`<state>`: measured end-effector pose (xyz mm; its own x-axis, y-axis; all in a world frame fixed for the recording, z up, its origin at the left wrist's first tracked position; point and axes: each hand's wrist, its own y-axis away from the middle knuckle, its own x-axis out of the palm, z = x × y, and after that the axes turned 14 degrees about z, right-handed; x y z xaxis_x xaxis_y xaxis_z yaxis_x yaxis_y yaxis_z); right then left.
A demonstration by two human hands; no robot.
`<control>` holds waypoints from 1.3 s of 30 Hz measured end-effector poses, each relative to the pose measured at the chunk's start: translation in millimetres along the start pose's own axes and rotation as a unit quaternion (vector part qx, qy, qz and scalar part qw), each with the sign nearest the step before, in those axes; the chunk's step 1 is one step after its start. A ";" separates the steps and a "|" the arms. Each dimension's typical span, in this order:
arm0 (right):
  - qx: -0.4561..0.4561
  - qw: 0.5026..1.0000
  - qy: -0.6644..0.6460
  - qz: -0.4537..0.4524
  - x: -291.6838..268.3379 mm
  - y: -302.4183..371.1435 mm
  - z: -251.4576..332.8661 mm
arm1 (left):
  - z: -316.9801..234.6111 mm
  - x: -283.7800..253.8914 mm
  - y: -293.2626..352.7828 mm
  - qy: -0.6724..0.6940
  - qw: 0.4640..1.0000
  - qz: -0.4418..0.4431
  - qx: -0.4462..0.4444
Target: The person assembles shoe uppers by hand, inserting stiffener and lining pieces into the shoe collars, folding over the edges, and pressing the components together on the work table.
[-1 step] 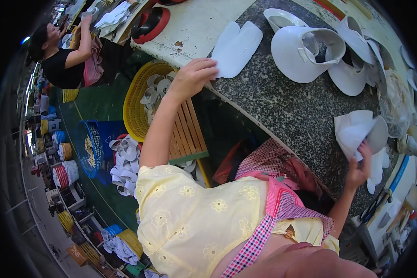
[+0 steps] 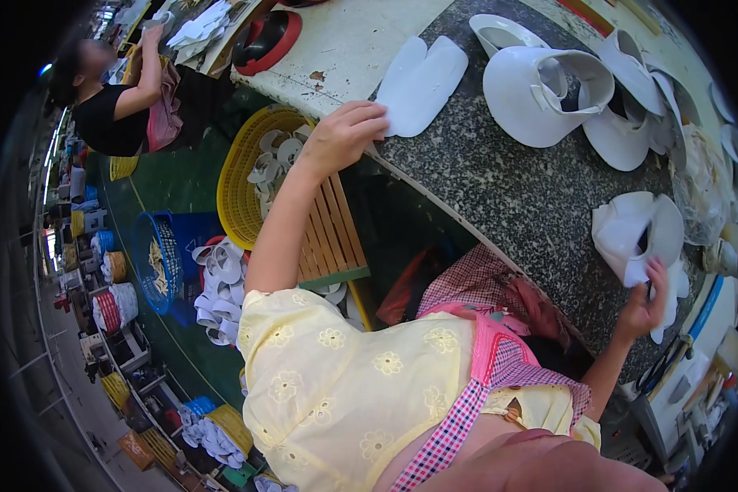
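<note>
At the table's near left edge, my left hand (image 2: 351, 131) has its fingers closed at the lower end of a pair of flat white rounded pieces (image 2: 422, 86), which lie on the speckled tabletop (image 2: 484, 193). Off to the right is my right hand (image 2: 641, 305), fingers raised and apart, with the fingertips at the near edge of a white shoe upper (image 2: 619, 230). That upper stands on the table with its opening facing up and right. More flat white pieces (image 2: 668, 316) lie partly behind the hand. Several other white shoe uppers (image 2: 517, 94) are grouped farther back.
A clear plastic bag (image 2: 703, 189) lies at the right. Below the table's left edge are a yellow basket (image 2: 228, 193) of white pieces, a wooden slatted stool (image 2: 330, 234) and a blue basket (image 2: 146, 275). A co-worker (image 2: 115, 107) works at the upper left.
The fingers of my right hand have come off the white upper and opened. The upper has turned, so its opening now shows. My left hand stays in place.
</note>
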<state>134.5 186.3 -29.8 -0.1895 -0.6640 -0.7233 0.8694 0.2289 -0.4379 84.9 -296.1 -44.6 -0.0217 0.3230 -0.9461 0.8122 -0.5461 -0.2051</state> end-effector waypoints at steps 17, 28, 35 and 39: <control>-0.214 0.934 0.054 0.281 182.5 -99.0 123.4 | 59.6 -34.8 -104.7 0.501 0.768 -0.346 -0.200; -0.164 0.927 -0.029 0.336 187.7 -114.0 125.2 | 229.3 -212.1 -161.4 -0.271 0.793 -0.456 -0.300; -0.152 0.928 -0.055 0.336 186.4 -120.0 130.2 | 265.1 -162.4 -144.6 -0.239 0.875 -0.357 -0.224; -0.137 0.927 -0.047 0.347 185.0 -123.7 131.9 | 293.7 -160.5 -139.1 -0.216 0.911 -0.198 -0.289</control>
<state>52.1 -58.8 -38.9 0.4242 -0.3455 -0.8370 0.6157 0.7879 -0.0132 -195.8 -499.1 62.2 -0.5050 0.0043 -0.8631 0.8601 0.0865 -0.5028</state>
